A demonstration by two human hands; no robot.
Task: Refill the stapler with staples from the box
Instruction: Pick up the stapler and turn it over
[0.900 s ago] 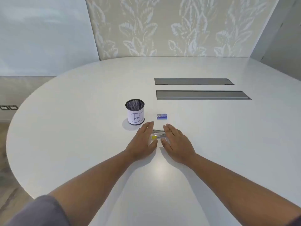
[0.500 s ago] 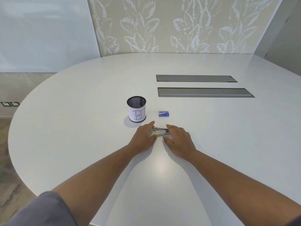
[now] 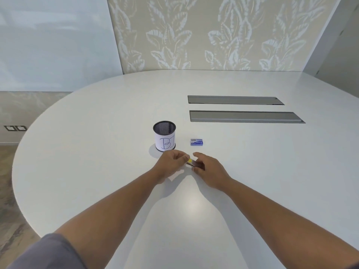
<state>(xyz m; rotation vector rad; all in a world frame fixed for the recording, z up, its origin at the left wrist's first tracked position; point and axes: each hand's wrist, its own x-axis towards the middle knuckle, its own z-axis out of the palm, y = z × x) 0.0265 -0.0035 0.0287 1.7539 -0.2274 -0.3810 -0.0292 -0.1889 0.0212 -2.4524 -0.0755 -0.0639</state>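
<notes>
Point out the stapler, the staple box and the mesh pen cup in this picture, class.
stapler (image 3: 191, 162): head view, on its yellow end showing between the two hands.
staple box (image 3: 197, 142): head view, on the middle of its blue top.
mesh pen cup (image 3: 165, 143): head view, on the white paper label.

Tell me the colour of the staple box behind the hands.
Blue, with a pale label on top; the staple box shows in the head view.

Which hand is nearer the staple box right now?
Right. The right hand sits just in front of the staple box, slightly to its right. The left hand is farther off to the box's left, in front of the mesh cup.
</notes>
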